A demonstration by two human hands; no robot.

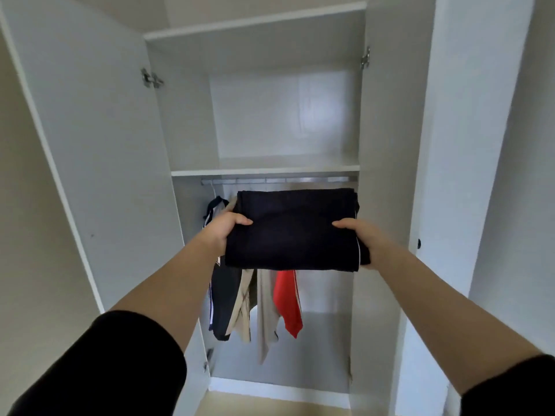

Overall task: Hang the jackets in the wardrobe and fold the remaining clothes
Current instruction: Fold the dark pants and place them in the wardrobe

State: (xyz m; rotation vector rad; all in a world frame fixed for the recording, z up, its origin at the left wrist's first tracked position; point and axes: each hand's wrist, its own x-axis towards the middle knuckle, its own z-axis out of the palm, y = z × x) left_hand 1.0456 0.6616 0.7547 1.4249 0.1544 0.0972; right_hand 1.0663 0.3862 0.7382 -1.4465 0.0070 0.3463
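A folded stack of dark navy clothes (292,231) is held up in front of the open white wardrobe (192,124). My left hand (223,229) grips its left edge, thumb on top. My right hand (363,235) grips its right edge, where a thin white piping shows. Behind and below the stack, jackets hang from the metal rail (276,180): a dark one with white stripes (220,301), beige ones (264,307) and a red one (288,298). Their upper parts are hidden by the stack.
Above the rail is a white shelf (264,171) with a compartment over it, and another shelf (255,24) higher up. Both wardrobe doors stand open, the left door (87,145) and the right door (468,145). The wardrobe floor (279,376) lies below the jackets.
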